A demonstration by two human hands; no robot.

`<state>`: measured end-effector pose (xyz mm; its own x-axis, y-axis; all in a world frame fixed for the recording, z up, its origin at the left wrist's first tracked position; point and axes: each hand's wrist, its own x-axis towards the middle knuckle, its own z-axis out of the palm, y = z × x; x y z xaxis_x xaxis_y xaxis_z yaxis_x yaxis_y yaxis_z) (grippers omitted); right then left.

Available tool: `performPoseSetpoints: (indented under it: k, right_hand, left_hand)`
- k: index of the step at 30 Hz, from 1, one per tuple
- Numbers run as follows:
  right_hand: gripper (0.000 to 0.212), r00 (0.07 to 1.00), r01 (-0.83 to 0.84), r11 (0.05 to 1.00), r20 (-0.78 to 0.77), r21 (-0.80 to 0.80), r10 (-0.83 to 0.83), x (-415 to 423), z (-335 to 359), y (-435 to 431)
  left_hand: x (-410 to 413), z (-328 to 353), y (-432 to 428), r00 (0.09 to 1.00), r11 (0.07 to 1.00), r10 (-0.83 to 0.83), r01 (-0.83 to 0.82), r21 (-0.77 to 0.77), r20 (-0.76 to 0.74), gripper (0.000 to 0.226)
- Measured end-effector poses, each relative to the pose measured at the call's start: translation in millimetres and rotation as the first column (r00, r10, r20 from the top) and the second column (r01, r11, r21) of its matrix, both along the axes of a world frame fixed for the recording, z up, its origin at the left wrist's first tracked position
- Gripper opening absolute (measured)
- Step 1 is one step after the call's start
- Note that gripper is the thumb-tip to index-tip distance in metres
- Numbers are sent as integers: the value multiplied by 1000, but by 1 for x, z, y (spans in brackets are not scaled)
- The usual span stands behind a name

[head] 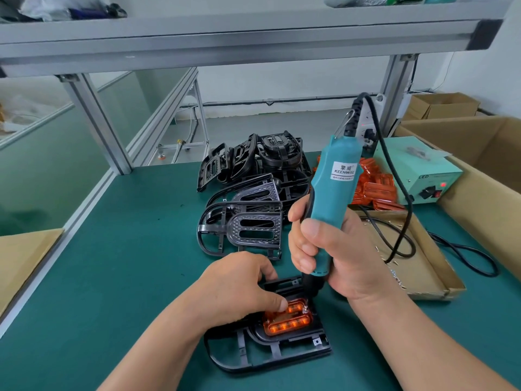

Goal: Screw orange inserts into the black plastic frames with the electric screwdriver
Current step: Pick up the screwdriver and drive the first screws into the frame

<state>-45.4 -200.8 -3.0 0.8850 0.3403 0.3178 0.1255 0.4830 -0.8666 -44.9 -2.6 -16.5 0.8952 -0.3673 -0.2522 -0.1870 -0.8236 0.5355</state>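
At bench centre, right hand [332, 249] wraps the driver [332, 187] upright, bit on a screw at the insert [287, 320] corner, vertical so it drives square. Left hand [239, 289] pins the insert with thumb, fingers hooked over the frame [267, 356] edge, likely to stop it spinning. Spare frames [253, 193] piled behind, well apart

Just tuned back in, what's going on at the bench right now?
A person is mid-screw. The right hand grips the screwdriver upright, its bit down on the far right corner of the orange insert seated in the frame. The left hand holds that frame steady, thumb on the insert. Spare frames are piled behind, with spare inserts to their right.
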Motion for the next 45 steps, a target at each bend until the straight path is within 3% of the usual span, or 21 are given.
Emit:
performPoseSetpoints:
  k: [9, 17, 21, 27, 32, 37, 42, 45]
  right_hand:
    - [10, 991, -59, 994, 115, -92, 70, -5, 0, 2]
    - [6, 993, -60, 994, 97, -95, 70, -3, -1, 2]
    - [16, 986, -113, 982, 107, -150, 130, -1, -3, 5]
    - [6, 979, -169, 977, 96, -131, 182, -1, -6, 3]
    - [36, 987, -144, 989, 65, -47, 146, 1, -4, -1]
    - [40, 987, -87, 994, 130, -71, 96, -2, -2, -2]
    - [34, 994, -38, 985, 111, 168, 19, 2, 1, -1]
    - [25, 993, 113, 952, -7, 286, -116, 11, -3, -7]
  left_hand:
    - [-1, 0, 0, 1000, 999, -10, 10, -38, -4, 37]
    - [-1, -2, 0, 1000, 999, 8, -9, -54, -12, 37]
    - [0, -2, 0, 1000, 998, -14, 13, -57, -18, 36]
    - [0, -3, -1, 1000, 999, -12, 11, -40, -3, 36]
    - [-1, -1, -2, 1000, 1000, 10, -10, -19, 15, 38]
    - [-3, -1, -2, 999, 1000, -7, 6, 14, 47, 39]
    - [0, 0, 0, 1000, 999, -17, 18, -29, 12, 42]
    - [2, 2, 7, 997, 981, -37, 23, -192, -67, 44]
